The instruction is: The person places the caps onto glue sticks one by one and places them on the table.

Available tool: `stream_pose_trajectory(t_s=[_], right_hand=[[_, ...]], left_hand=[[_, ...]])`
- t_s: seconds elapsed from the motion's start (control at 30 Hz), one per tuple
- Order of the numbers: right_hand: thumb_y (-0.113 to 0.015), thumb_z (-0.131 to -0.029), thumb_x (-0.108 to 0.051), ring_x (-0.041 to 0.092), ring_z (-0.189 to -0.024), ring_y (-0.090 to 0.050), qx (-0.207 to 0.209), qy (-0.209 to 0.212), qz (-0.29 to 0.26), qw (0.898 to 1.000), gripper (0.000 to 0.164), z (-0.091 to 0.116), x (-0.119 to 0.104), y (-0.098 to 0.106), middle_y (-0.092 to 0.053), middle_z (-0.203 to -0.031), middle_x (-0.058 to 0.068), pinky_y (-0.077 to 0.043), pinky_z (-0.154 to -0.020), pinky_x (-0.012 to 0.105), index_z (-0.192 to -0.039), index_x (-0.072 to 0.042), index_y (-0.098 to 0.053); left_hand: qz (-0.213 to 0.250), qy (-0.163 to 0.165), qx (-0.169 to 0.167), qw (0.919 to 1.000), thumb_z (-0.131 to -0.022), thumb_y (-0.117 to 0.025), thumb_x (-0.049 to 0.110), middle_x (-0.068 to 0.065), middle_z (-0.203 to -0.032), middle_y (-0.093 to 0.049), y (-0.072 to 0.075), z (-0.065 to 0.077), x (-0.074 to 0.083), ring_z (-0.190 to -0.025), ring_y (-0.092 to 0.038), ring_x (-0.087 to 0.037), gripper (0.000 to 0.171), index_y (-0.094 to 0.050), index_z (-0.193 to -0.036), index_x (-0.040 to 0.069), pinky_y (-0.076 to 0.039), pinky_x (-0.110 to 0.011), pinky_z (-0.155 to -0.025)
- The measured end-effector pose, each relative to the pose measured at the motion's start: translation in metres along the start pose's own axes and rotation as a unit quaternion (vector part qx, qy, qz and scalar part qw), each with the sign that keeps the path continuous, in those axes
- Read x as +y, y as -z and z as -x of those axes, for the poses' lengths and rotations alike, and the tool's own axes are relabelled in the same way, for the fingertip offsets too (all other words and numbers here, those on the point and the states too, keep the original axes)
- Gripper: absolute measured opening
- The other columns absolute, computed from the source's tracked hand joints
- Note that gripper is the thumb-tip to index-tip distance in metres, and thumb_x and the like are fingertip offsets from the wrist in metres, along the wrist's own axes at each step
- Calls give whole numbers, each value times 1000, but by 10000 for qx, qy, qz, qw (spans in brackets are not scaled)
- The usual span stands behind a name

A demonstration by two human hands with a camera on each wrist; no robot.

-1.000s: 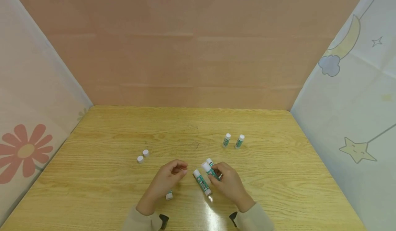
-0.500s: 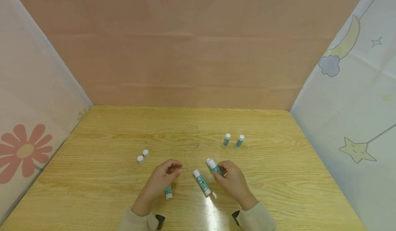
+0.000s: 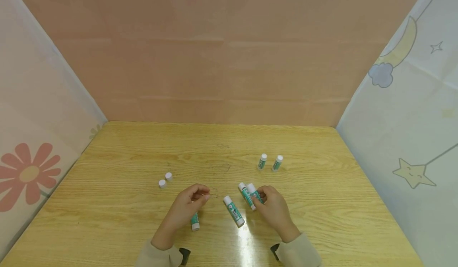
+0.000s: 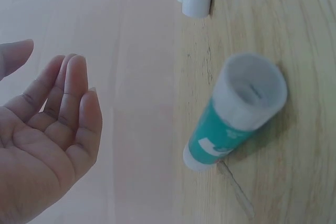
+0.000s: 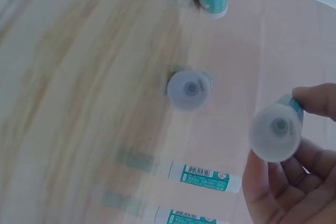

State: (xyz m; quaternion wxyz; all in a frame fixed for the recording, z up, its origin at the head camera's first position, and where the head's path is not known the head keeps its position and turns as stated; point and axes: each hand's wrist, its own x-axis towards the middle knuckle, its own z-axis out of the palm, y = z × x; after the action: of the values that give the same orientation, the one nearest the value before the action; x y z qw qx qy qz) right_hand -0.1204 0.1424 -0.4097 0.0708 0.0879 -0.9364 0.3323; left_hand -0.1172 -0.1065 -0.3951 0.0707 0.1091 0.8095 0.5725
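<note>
My right hand (image 3: 274, 209) pinches a green-and-white glue stick (image 5: 275, 132) between thumb and fingers, its hollow white base facing the right wrist camera. In the head view it is just right of a second glue stick (image 3: 247, 196) lying on the table; I cannot tell if they touch. A third glue stick (image 3: 234, 211) lies between the hands. My left hand (image 3: 189, 203) holds nothing, its fingers loosely bent. Another glue stick (image 4: 226, 124) is by the left hand, which partly hides it in the head view.
Two glue sticks, a left one (image 3: 262, 162) and a right one (image 3: 277, 163), stand upright farther back on the wooden table (image 3: 200, 144). Left of the hands are two small white caps, one nearer (image 3: 162, 184) and one farther (image 3: 169, 176). Cloth panels border the table.
My right hand has moved right with its glue stick, from over the lying one to its right side. My left hand has drawn slightly left, showing more of the glue stick beneath it.
</note>
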Motion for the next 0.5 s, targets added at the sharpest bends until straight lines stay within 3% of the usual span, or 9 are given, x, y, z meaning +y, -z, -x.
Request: stream_pose_trajectory(t_s=[0.2, 0.5], right_hand=[[-67, -73, -13, 10, -65, -48, -109, -386, 32, 9992, 17, 0, 4, 1, -52, -74, -1, -43, -56, 23, -84, -1, -60], [-66, -74, -12, 14, -67, -51, -189, -542, 67, 9983, 17, 0, 9, 3, -52, -75, 1, -43, -57, 24, -84, 0, -59]], left_hand=[[-122, 1, 87, 9999, -85, -55, 17, -7, -96, -56, 1, 1, 2, -83, -51, -16, 20, -57, -100, 5, -44, -25, -69], [-49, 80, 132, 9999, -84, -56, 19, -3, -91, -58, 4, 3, 1, -83, -52, -16, 24, -56, -102, 2, -43, -25, -72]])
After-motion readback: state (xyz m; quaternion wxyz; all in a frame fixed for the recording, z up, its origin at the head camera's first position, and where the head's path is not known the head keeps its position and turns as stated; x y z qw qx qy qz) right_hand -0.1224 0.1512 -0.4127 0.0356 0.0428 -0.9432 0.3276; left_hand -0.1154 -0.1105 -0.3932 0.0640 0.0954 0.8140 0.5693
